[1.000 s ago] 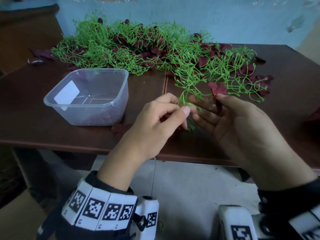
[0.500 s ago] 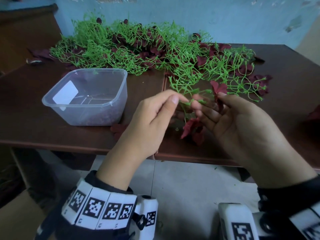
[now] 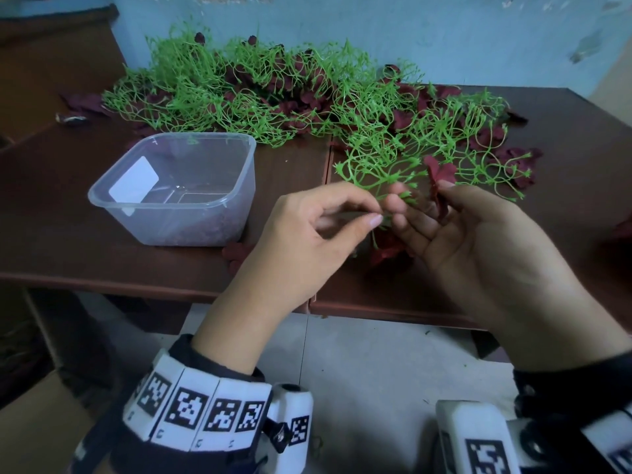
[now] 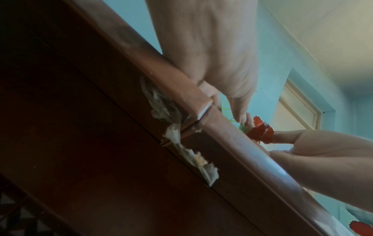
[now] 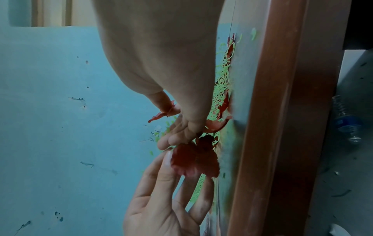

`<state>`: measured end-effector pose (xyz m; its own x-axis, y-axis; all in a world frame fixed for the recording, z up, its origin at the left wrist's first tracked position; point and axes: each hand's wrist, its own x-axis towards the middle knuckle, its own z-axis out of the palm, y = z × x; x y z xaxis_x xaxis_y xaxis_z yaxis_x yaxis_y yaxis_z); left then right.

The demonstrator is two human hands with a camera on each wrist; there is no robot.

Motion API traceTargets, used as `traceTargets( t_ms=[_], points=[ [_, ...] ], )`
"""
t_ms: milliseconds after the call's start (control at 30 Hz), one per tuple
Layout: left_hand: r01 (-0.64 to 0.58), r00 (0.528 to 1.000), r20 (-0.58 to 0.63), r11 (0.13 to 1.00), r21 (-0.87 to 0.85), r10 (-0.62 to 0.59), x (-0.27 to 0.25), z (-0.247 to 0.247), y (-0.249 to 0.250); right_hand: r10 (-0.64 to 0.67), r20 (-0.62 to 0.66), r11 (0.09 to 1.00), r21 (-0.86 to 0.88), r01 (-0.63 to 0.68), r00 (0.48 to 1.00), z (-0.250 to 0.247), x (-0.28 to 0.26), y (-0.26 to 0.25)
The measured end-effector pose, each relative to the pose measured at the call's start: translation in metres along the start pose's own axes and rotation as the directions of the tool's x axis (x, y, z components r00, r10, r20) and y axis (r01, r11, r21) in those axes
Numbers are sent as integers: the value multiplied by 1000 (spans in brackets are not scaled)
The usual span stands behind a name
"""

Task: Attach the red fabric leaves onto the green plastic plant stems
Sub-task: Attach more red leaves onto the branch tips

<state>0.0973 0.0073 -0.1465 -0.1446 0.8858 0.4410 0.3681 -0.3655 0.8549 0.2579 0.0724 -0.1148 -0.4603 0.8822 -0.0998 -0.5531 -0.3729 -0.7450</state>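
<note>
Fingertips (image 3: 374, 218) of left hand (image 3: 307, 241) pinched on thin green stem (image 3: 386, 181), touching right hand (image 3: 478, 241) fingers. Right thumb and forefinger gripping red fabric leaf (image 3: 439, 179), other fingers spread loosely. Just below both hands, another red leaf (image 3: 390, 251) on brown tabletop (image 3: 102, 254). Beyond fingers, tangled pile of green stems (image 3: 260, 94) mixed with dark red leaves. Left of left hand, clear plastic tub (image 3: 178, 189).
</note>
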Motion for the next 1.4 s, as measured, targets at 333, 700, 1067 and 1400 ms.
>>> traceTargets(
  t_ms=[333,700,1067,1400],
  points=[
    [-15,995,-92,989,148,28,4,3,2,-2,14,1000,-21,3,1000,1,0,2],
    [-234,955,-5,761,606,297,5,1,3,-23,6,999,-44,24,1000,-2,4,7],
    [-62,993,-95,997,37,65,4,2,0,-87,45,957,-275,96,995,-1,-1,7],
    [31,996,-63,925,-380,-59,8,7,-5,70,217,970,-244,-15,974,-6,-2,5]
  ],
)
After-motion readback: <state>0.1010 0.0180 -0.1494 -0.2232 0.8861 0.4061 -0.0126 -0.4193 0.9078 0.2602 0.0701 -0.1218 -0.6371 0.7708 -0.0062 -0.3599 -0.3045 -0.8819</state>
